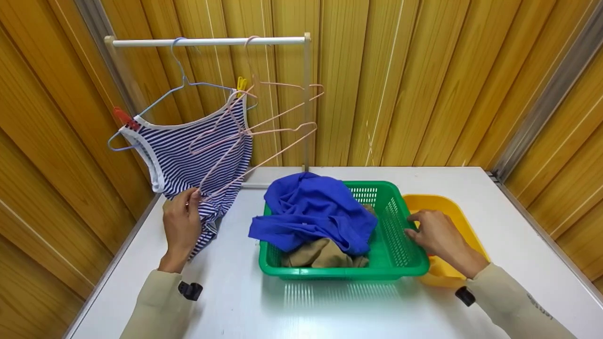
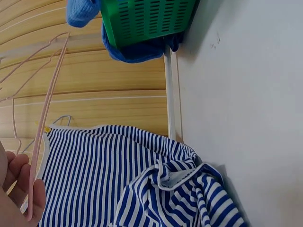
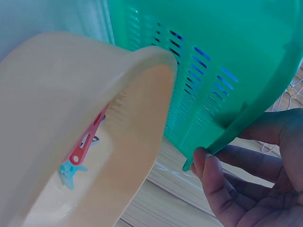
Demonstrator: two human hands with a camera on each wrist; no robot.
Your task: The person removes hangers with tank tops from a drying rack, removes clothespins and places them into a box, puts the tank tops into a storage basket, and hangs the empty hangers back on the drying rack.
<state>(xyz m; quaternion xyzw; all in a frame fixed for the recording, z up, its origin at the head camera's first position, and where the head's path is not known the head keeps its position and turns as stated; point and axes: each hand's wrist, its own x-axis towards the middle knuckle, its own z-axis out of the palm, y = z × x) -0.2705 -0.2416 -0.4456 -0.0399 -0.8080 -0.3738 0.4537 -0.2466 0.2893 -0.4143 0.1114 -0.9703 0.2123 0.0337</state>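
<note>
My left hand [image 1: 181, 226] pinches a pink hanger [image 1: 281, 149] by one end, in front of a striped tank top [image 1: 188, 122]. That top hangs from a blue hanger [image 1: 162, 100], with a red clothespin [image 1: 126, 118] and a yellow clothespin [image 1: 241, 85] at its shoulders. My right hand [image 1: 435, 235] grips the right rim of a green basket [image 1: 346, 272], thumb and fingers on either side in the right wrist view. Inside the basket lie a blue garment [image 1: 315, 212] and a brown cloth [image 1: 320, 254]; the blue one spills over the left rim.
A white rail [image 1: 212, 42] stands at the back left, bearing another pink hanger [image 1: 282, 84]. Partly behind the basket sits a yellow basin [image 1: 464, 230]; the right wrist view shows a red clothespin [image 3: 78, 153] and a teal one [image 3: 68, 175] in it. Wood-patterned walls [image 1: 424, 70] surround the white table [image 1: 226, 301].
</note>
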